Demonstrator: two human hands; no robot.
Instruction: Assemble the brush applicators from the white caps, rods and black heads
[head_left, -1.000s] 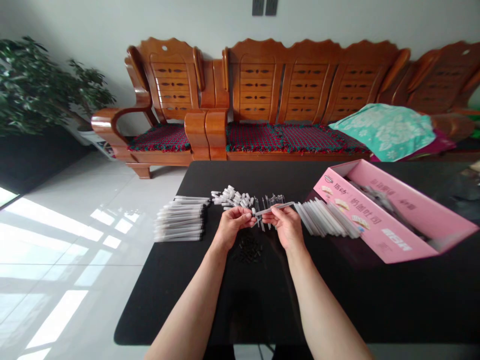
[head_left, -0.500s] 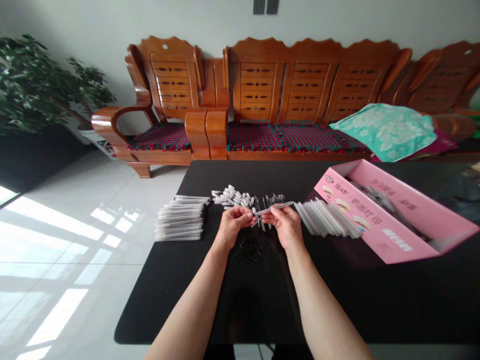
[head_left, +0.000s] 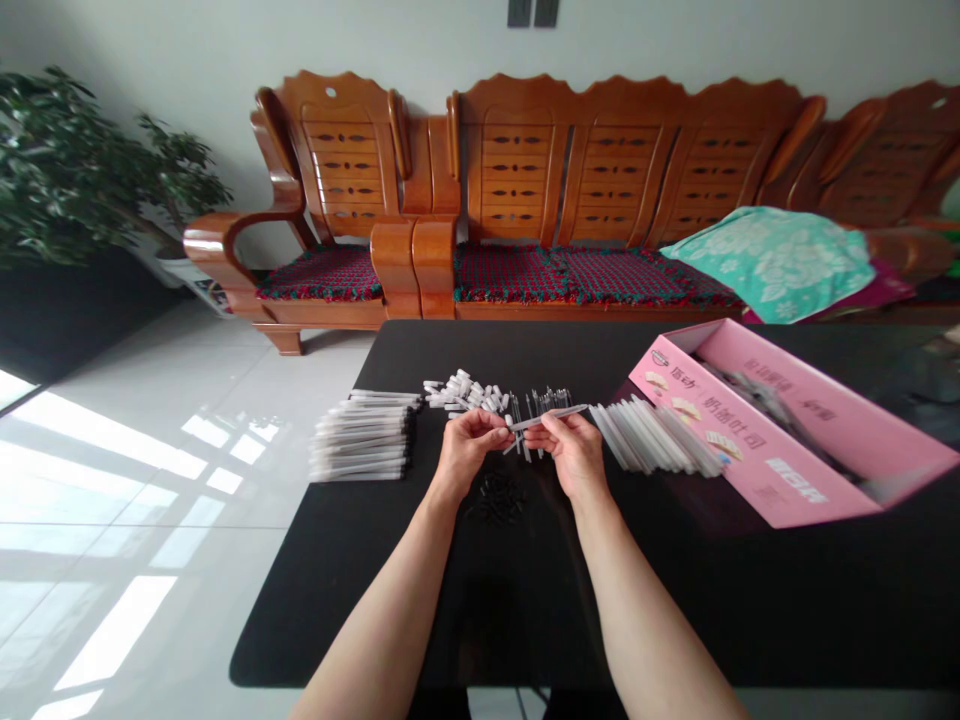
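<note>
My right hand [head_left: 574, 455] pinches a whitish pen barrel [head_left: 559, 415], which slants up to the right. My left hand [head_left: 469, 450] is closed at the barrel's left end, its fingertips on a small white pen cap [head_left: 509, 421]; whether the cap sits on the barrel, I cannot tell. Behind my hands lie a heap of white caps [head_left: 465, 388] and thin pen refills [head_left: 550, 400], partly hidden by the fingers. Small black plugs [head_left: 499, 498] form a pile between my forearms. To the right is a row of whitish barrels [head_left: 652, 435].
Pens with black ends [head_left: 364, 440] are stacked at the left table edge. A pink cardboard box [head_left: 750, 440] with grey plastic inside stands at the right on the black table [head_left: 525, 620]. Beyond it are a wooden bench [head_left: 600, 180] and a turquoise cushion [head_left: 780, 260].
Almost nothing differs. Both hands stay at the same place, with the left one shifted very slightly at the barrel's end.
</note>
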